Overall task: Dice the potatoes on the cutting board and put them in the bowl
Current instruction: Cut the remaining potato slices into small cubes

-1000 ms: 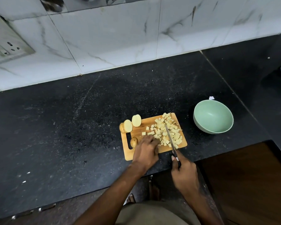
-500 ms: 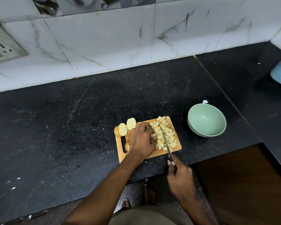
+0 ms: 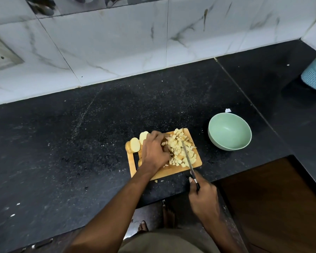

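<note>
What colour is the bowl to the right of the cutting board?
Pale mint green, inside and out; the bowl shows clearly in the head view.

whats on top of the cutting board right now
On the wooden cutting board lie diced potato pieces, uncut potato halves at its left end, and the knife blade. The left hand covers whatever lies beneath it.

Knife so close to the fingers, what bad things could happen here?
The left hand rests on the potato cubes right beside the knife held by the right hand, so a slip might nick a finger. The cubes are piled near the cutting board edge, and a few bits already lie on the counter; more could tumble off before reaching the green bowl.
</note>
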